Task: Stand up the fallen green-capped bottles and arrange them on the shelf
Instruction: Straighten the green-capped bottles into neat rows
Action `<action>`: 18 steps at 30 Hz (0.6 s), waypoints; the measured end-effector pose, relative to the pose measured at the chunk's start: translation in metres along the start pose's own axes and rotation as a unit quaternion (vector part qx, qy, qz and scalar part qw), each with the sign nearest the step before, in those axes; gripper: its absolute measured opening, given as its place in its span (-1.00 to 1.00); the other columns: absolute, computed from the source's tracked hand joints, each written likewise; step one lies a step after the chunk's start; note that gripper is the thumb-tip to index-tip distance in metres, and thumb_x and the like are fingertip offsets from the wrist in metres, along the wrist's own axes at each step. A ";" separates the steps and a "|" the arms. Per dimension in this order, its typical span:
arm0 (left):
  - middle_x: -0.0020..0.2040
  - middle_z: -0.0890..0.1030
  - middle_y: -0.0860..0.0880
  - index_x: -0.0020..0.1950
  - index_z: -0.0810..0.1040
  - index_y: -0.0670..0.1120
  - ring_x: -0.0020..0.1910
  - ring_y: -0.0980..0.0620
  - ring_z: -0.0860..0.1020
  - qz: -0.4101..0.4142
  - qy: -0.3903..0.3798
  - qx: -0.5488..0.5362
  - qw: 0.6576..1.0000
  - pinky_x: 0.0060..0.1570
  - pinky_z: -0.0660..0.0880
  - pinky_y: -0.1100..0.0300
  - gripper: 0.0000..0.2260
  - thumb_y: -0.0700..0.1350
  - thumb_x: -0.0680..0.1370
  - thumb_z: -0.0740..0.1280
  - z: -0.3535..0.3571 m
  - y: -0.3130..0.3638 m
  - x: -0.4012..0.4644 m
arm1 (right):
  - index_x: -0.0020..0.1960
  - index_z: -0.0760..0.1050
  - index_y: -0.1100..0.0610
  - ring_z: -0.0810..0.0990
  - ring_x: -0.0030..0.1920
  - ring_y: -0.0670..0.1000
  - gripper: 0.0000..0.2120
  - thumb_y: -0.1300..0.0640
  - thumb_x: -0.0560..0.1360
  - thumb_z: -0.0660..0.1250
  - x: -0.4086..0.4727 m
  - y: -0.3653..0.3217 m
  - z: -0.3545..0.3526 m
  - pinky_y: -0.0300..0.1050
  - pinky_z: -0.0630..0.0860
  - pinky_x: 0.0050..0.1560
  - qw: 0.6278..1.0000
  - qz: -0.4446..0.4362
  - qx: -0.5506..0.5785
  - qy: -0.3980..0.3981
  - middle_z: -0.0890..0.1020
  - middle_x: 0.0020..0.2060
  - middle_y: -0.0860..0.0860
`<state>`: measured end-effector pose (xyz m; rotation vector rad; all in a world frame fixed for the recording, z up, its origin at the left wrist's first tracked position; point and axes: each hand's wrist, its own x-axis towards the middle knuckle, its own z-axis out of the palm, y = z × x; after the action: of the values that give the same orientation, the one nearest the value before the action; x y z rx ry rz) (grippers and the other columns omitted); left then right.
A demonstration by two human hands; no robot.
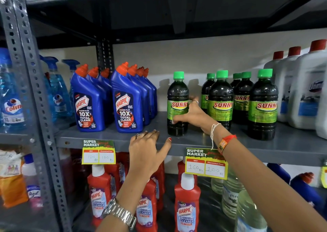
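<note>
Head view, left to right: Colin spray bottles at far left, blue Harpic bottles left of centre on the grey shelf. Left hand lies flat on the shelf's front edge, fingers spread, holding nothing. Centre frame, right hand wraps the lone upright Sunny bottle, green cap up, base on the shelf, apart from the group. Right of it, five more green-capped Sunny bottles stand upright in rough rows. White jugs at far right. No fallen bottle visible; standing-up looks done, probably only sliding this one into line is left.
</note>
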<state>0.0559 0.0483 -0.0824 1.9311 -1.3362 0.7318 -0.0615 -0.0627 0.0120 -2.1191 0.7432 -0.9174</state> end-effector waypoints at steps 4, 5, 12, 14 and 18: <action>0.06 0.66 -0.04 0.07 0.62 -0.10 0.07 -0.03 0.58 -0.001 -0.001 0.001 1.000 0.08 0.40 0.06 -0.46 0.25 0.43 0.08 0.000 0.000 0.000 | 0.34 0.09 0.25 0.44 0.11 -0.04 -0.10 0.06 0.24 0.58 -0.004 0.006 0.001 -0.23 0.33 0.11 0.999 0.019 -0.036 0.030 0.43 0.03 -0.02; 0.06 0.66 -0.04 0.07 0.62 -0.10 0.07 -0.04 0.57 -0.002 -0.001 0.002 1.000 0.08 0.40 0.06 -0.45 0.25 0.43 0.07 0.000 0.000 0.000 | 0.33 0.14 0.25 0.42 0.09 -0.06 -0.11 0.01 0.23 0.59 -0.006 0.007 0.002 -0.23 0.34 0.09 0.998 0.022 -0.053 0.036 0.43 0.02 -0.02; 0.05 0.67 -0.05 0.06 0.63 -0.10 0.05 -0.06 0.58 -0.005 0.002 0.002 1.000 0.07 0.41 0.05 -0.46 0.24 0.42 0.08 0.001 0.001 0.000 | 0.32 0.26 0.21 0.50 0.23 0.05 -0.18 0.07 0.21 0.60 -0.009 0.014 0.004 -0.26 0.36 0.09 0.996 0.003 -0.066 0.053 0.53 0.17 0.07; 0.05 0.67 -0.06 0.06 0.63 -0.11 0.05 -0.06 0.58 -0.006 0.003 0.001 1.000 0.07 0.41 0.04 -0.46 0.24 0.42 0.08 0.001 0.001 0.000 | 0.28 0.33 0.21 0.53 0.22 0.06 -0.21 0.03 0.18 0.62 -0.010 0.015 0.007 -0.22 0.42 0.12 0.994 -0.003 -0.073 0.084 0.57 0.17 0.10; 0.04 0.67 -0.06 0.05 0.63 -0.11 0.04 -0.06 0.58 -0.005 0.004 0.005 1.000 0.06 0.40 0.05 -0.46 0.24 0.42 0.08 0.002 0.001 0.001 | 0.21 0.41 0.20 0.56 0.19 0.08 -0.22 -0.05 0.12 0.62 -0.012 0.015 0.014 -0.05 0.50 0.20 0.989 -0.015 -0.086 0.116 0.61 0.12 0.13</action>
<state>0.0551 0.0463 -0.0828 1.9400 -1.3203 0.7416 -0.0611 -0.0575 -0.0110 -2.2006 0.9395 -1.1672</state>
